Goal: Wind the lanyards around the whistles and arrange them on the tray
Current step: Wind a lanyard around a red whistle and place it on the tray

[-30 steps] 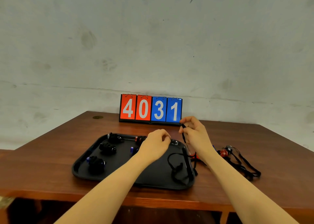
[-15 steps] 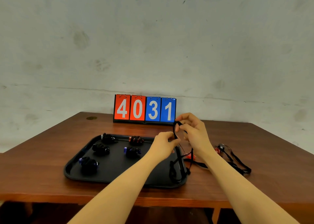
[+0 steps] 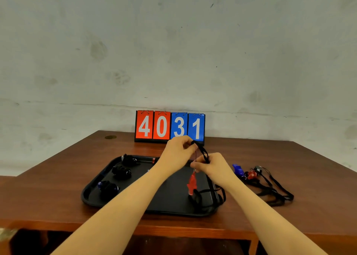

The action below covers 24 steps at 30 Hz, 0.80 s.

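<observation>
both hands [image 3: 179,154] [image 3: 214,165] on black lanyard [image 3: 202,151]

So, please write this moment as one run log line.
left hand: pinches lanyard | right hand: pinches lanyard | red whistle: dangles over tray

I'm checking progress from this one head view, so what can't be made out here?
- Wound whistles on the tray: at least one is hidden behind the left hand and forearm, so no sure count.
- Grip on the lanyard: the right hand covers its fingertips.
- Pile of loose whistles: tangled, too small to count.
- Red whistle: motion-blurred.
</observation>
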Available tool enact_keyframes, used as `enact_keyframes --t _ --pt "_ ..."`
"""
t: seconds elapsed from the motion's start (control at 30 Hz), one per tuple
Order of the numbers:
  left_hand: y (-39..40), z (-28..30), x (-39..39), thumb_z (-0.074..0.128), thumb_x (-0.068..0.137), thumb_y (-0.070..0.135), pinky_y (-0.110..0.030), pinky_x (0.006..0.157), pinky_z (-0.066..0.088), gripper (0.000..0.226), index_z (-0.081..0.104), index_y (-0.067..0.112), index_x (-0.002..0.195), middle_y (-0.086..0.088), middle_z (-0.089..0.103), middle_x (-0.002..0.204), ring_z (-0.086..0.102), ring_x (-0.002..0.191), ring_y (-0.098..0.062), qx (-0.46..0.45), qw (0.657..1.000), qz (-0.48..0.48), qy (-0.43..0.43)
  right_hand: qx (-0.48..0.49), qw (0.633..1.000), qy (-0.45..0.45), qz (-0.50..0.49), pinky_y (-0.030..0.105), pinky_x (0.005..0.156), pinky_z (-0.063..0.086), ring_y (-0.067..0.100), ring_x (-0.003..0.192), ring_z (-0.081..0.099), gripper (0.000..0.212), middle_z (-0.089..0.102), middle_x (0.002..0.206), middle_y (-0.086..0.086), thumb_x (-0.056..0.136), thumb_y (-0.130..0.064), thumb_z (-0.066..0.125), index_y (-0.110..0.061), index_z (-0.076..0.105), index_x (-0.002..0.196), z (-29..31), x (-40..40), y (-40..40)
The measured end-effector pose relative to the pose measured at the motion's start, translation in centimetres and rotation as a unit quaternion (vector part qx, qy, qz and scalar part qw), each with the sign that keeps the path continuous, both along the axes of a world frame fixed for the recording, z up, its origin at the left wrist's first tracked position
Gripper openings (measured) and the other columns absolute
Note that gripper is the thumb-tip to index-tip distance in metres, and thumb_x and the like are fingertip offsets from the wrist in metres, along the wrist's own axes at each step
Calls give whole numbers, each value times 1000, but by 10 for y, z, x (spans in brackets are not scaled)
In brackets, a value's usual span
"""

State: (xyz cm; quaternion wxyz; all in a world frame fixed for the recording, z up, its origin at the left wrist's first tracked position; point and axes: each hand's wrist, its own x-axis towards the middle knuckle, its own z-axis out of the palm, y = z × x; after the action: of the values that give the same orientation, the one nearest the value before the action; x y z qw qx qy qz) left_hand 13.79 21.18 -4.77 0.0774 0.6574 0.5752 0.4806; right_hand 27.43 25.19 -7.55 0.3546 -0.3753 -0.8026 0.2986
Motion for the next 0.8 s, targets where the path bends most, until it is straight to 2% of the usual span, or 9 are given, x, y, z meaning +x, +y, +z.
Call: enact_keyframes --t 0.1,0.2,0.27,0.33,0.4,0.43,0.6,0.7,0.8 --pt "-2 0 -10 54 91 17 -16 77 47 14 60 15 103 5 61 92 58 86 -6 -13 999 -13 -48 3 999 41 1 13 52 33 -1 45 46 23 57 49 -9 85 -20 64 -6 70 68 5 -10 -3" --pt "-4 -6 -21 49 93 16 -15 79 45 31 48 17 124 2 58 110 57 99 -9 -55 994 -29 -92 -27 990 140 5 20 72 48 8 70 65 14 71 70 0 86 -10 61 -9 73 78 11 -21 -3" --pt "-4 -10 -28 46 94 18 -22 88 44 34 43 18 128 1 58 112 56 104 -12 -83 991 -39 -100 -67 976 205 -8 25 77 51 14 83 67 15 72 81 6 85 -5 59 -11 73 83 15 -27 -3" --pt "-4 -14 -35 47 93 18 -27 95 43 34 46 17 127 2 58 113 56 107 -12 -104 989 -52 -88 -96 965 242 -19 19 62 49 6 69 63 11 71 75 2 86 -10 60 -9 71 84 19 -34 -1" --pt "-1 -19 -40 52 91 18 -25 94 43 36 46 18 126 4 57 116 55 107 -12 -117 988 -71 -77 -136 952 273 -10 14 43 35 1 42 45 14 65 59 -4 87 -16 60 -6 70 87 22 -40 2" --pt "-2 -20 -41 54 90 19 -26 95 43 37 46 19 126 6 56 117 55 109 -11 -113 988 -77 -73 -158 942 296 2 14 39 30 2 37 36 15 63 56 -4 88 -17 59 -5 69 88 24 -41 4" --pt "10 -28 -49 57 90 24 -27 90 49 29 53 23 119 5 64 103 63 92 -8 -56 991 -72 -103 -206 911 356 23 17 37 24 5 35 27 15 67 67 5 89 -15 58 -5 68 85 25 -54 23" --pt "23 -28 -57 56 90 28 -25 90 49 36 49 24 125 10 58 113 58 102 -6 -37 992 -46 -107 -205 911 358 -11 17 36 25 5 35 28 13 67 69 7 88 -14 59 -6 67 81 20 -61 40" --pt "34 -29 -64 54 90 34 -17 71 49 30 41 22 115 7 64 106 63 80 -4 -49 990 -22 -128 -194 920 338 -42 17 37 29 5 36 32 15 66 69 6 88 -13 60 1 65 88 12 -67 55"
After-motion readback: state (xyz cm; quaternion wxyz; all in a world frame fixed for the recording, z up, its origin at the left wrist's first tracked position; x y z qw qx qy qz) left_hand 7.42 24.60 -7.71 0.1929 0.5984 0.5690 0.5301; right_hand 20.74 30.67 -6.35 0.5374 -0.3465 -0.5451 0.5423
